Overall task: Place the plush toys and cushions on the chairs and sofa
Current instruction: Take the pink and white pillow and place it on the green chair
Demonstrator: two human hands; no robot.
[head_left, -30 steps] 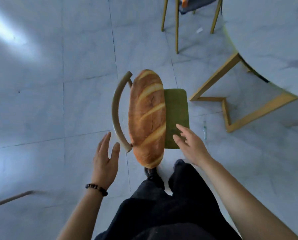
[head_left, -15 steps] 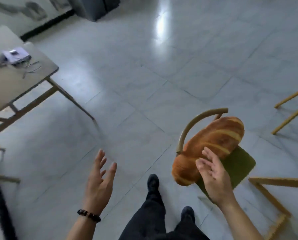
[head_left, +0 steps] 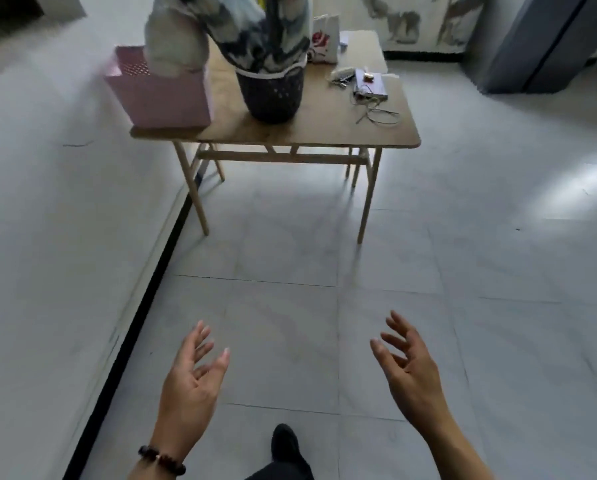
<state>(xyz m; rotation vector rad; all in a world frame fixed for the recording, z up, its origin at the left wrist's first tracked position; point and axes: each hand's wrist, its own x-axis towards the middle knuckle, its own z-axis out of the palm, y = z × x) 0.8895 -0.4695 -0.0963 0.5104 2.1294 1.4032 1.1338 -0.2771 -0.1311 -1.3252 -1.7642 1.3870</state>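
Plush items: two soft bundles at the far end of the scene, on the bench [head_left: 324, 131]. Grey plush [head_left: 175, 39] standing in the pink basket [head_left: 158, 95] at the far-left bench corner. Patterned blue-and-white soft item [head_left: 255, 32] standing in the dark round basket [head_left: 272, 93] just right of the pink one. Exact type of each (toy or cushion) not determinable; both blurred and cut off by the top edge.

Bench surface, right part: white bag [head_left: 324, 38] with a red flower print at the far edge, small flat device [head_left: 371, 84] and loose cables [head_left: 376, 114] nearer. No chair or sofa in view.

Left hand [head_left: 189, 386]: empty, fingers spread, palm turned inward, low and near, well apart from the bench. Bead bracelet [head_left: 162, 460] on the wrist. Right hand [head_left: 411, 368]: empty, fingers spread, palm facing the left hand. One dark shoe [head_left: 285, 441] on the tiled floor [head_left: 463, 258] between both.

Step in hand, by judgement: approach to the bench for the next pickup.

Next move requirement: close the gap to the bench, lift one soft item straight up and clear of its basket rim; two-hand lift advisable for bulk; basket likely to tip or drag if the item snags.
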